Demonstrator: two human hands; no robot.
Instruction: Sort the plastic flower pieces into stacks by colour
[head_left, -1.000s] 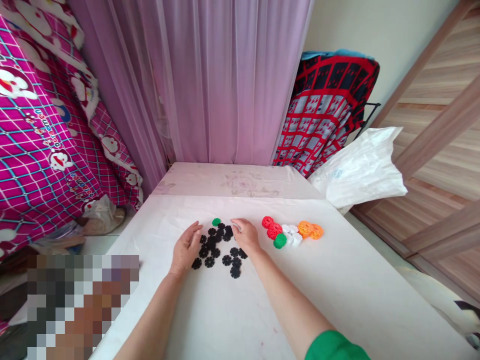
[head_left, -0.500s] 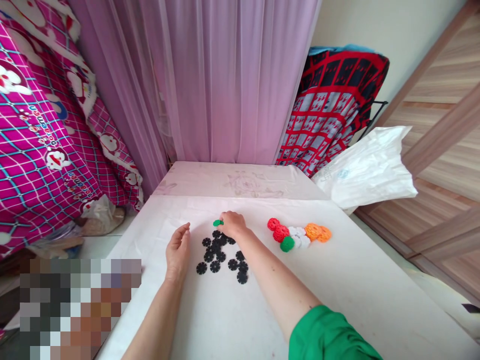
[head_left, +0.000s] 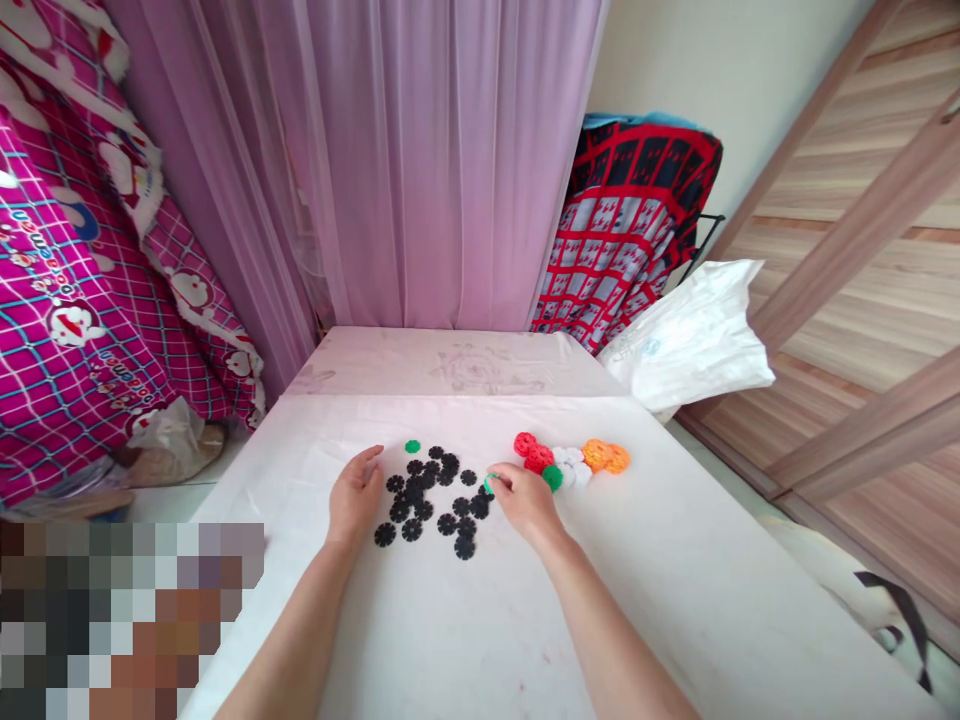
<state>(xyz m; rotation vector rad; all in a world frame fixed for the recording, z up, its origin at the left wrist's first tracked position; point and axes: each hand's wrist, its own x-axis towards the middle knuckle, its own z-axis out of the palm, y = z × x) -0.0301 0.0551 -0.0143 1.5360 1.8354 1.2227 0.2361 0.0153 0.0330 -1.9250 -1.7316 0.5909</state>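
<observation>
My right hand [head_left: 529,500] pinches a small green notched disc [head_left: 490,483], probably plastic, between thumb and fingertips, at the right edge of a loose scatter of black notched discs [head_left: 411,487] on the white-covered table [head_left: 450,640]. Only part of the green piece shows past my fingers. My left hand [head_left: 357,497] is open and holds nothing I can see, its fingers loosely curved, just left of the black pieces. Another green notched disc [head_left: 412,446] lies flat beyond them. Near my right hand sit grouped discs: a red cluster [head_left: 538,459], a green stack [head_left: 552,477], a white cluster [head_left: 574,466] and an orange cluster [head_left: 596,455]. I judge each disc to be very light, thin and fairly stiff, hardly fragile, though smooth enough to slide on the cloth. The notched rim looks the best hold: a fingertip under one edge, thumb opposite, squeezing gently. Where black discs overlap, lifting one could drag its neighbour.
</observation>
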